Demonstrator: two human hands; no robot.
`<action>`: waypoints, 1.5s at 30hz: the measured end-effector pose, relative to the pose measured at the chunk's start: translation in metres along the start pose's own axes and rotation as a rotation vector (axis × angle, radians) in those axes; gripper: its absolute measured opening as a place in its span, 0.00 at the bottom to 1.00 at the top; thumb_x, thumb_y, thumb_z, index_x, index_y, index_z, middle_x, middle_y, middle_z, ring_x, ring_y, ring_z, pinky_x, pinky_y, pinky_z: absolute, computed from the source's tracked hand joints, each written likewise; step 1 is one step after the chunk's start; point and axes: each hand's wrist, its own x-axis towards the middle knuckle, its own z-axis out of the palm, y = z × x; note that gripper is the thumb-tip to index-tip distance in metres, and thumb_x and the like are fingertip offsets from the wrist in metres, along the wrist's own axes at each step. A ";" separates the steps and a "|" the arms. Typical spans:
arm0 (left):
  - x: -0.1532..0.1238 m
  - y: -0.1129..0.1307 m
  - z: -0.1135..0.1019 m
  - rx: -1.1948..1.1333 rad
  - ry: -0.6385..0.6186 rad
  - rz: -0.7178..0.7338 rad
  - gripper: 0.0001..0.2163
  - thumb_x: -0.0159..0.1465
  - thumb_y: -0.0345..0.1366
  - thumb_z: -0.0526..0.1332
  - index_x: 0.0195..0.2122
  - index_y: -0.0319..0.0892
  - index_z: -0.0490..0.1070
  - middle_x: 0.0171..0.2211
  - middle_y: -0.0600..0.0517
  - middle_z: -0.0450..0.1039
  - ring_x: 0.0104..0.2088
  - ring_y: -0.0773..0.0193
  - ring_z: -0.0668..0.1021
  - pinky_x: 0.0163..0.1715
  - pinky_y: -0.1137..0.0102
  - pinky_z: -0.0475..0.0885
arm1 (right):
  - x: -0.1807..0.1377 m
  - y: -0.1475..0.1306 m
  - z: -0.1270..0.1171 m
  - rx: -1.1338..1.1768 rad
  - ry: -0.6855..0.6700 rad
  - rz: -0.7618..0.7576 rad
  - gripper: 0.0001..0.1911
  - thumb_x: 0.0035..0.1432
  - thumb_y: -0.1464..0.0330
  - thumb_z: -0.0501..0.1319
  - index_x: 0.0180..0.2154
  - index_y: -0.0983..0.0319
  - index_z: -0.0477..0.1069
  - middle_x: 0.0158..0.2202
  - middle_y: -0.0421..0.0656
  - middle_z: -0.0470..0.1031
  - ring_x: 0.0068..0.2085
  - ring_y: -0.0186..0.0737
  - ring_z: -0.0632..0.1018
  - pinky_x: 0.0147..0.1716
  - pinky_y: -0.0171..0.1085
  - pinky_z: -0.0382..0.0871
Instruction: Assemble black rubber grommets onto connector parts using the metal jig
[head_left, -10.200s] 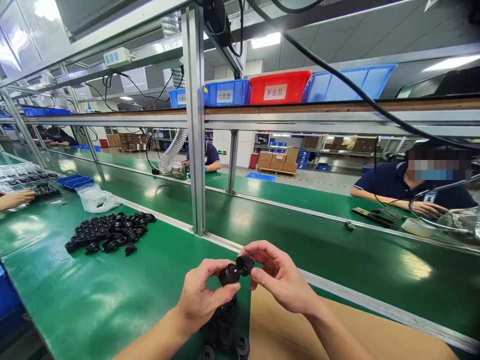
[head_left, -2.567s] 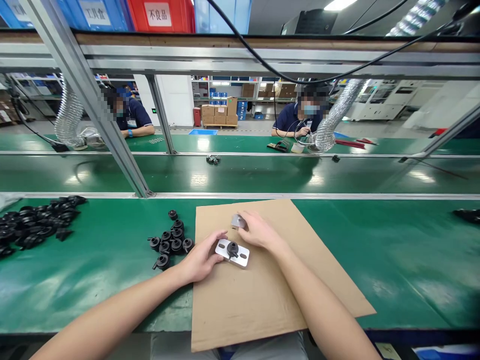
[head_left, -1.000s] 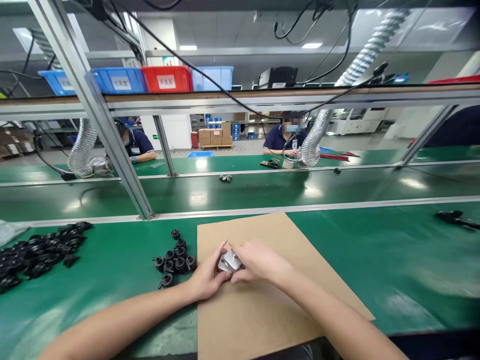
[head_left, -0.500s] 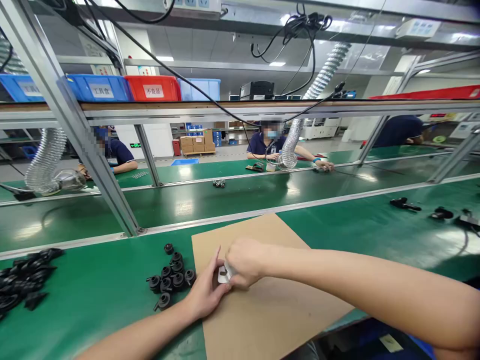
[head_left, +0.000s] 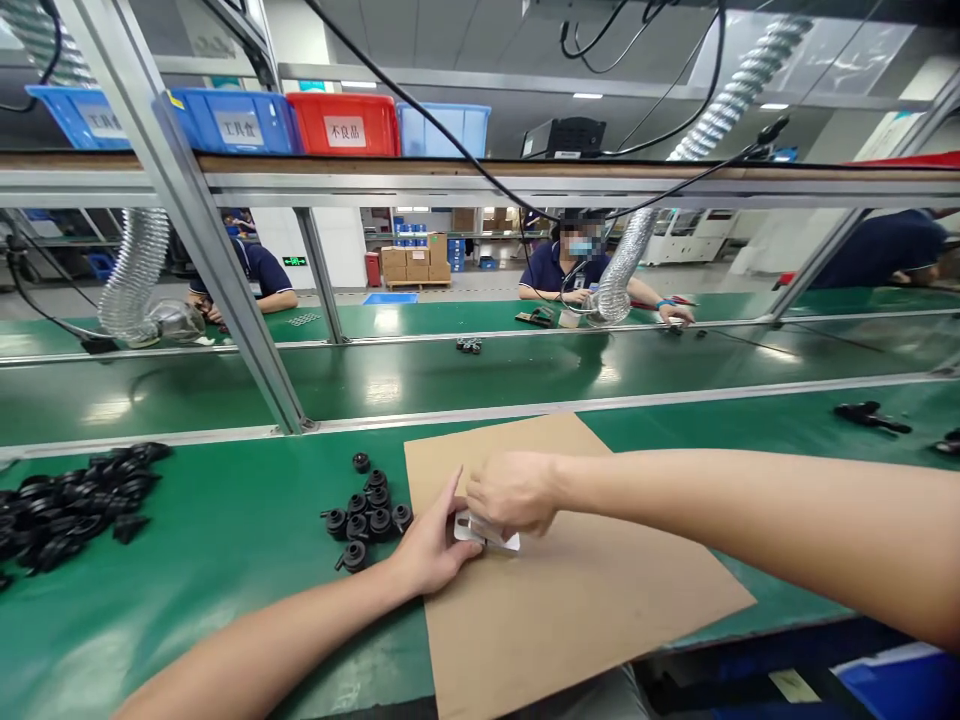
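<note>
Over a brown cardboard sheet [head_left: 570, 620], my left hand [head_left: 435, 545] pinches one end of a small white, flat piece [head_left: 504, 540] with a dark slot or mark near its left end. My right hand [head_left: 517, 490] lies over the top of that piece, fingers curled down; what its fingertips grip is hidden behind the hand. Left of my left hand, several round black plastic parts [head_left: 367, 520] with short side spouts stand grouped on the green bench mat, the closest one beside the sheet's edge.
A heap of black parts [head_left: 75, 505] lies at the far left. A metal post [head_left: 202, 220] rises at the bench's back rail. Blue bins and a red bin [head_left: 345, 125] sit on the shelf above. Co-workers [head_left: 574, 265] sit across the benches. Black parts [head_left: 871, 416] lie at right.
My view has shifted, so the scene sits differently in the picture. My right hand has turned over the white piece, and more of the piece's right end now shows beneath it.
</note>
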 end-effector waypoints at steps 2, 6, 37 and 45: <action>0.000 0.001 0.001 -0.003 -0.006 -0.019 0.51 0.61 0.28 0.68 0.76 0.54 0.34 0.56 0.50 0.77 0.50 0.53 0.81 0.55 0.58 0.74 | 0.007 -0.015 0.003 0.110 -0.031 0.272 0.16 0.63 0.58 0.64 0.36 0.65 0.79 0.34 0.55 0.80 0.34 0.55 0.80 0.29 0.44 0.67; -0.001 -0.002 0.001 -0.070 -0.011 0.003 0.49 0.62 0.30 0.68 0.76 0.53 0.36 0.60 0.47 0.75 0.51 0.53 0.81 0.56 0.58 0.74 | 0.005 -0.037 0.005 0.233 -0.055 0.629 0.22 0.66 0.54 0.60 0.39 0.67 0.80 0.34 0.57 0.80 0.33 0.55 0.81 0.31 0.43 0.68; 0.002 -0.003 0.001 -0.020 -0.015 -0.048 0.51 0.59 0.25 0.67 0.77 0.48 0.35 0.61 0.45 0.75 0.51 0.52 0.80 0.50 0.63 0.76 | 0.002 0.032 0.013 -0.141 0.033 -0.399 0.16 0.60 0.74 0.65 0.50 0.72 0.73 0.47 0.54 0.76 0.47 0.51 0.75 0.40 0.44 0.68; 0.003 0.003 -0.001 0.032 -0.056 -0.041 0.50 0.62 0.26 0.68 0.76 0.51 0.35 0.53 0.47 0.80 0.44 0.56 0.81 0.47 0.63 0.76 | 0.003 -0.032 0.019 0.114 -0.001 0.391 0.13 0.62 0.62 0.65 0.37 0.67 0.76 0.35 0.53 0.77 0.34 0.51 0.77 0.29 0.41 0.64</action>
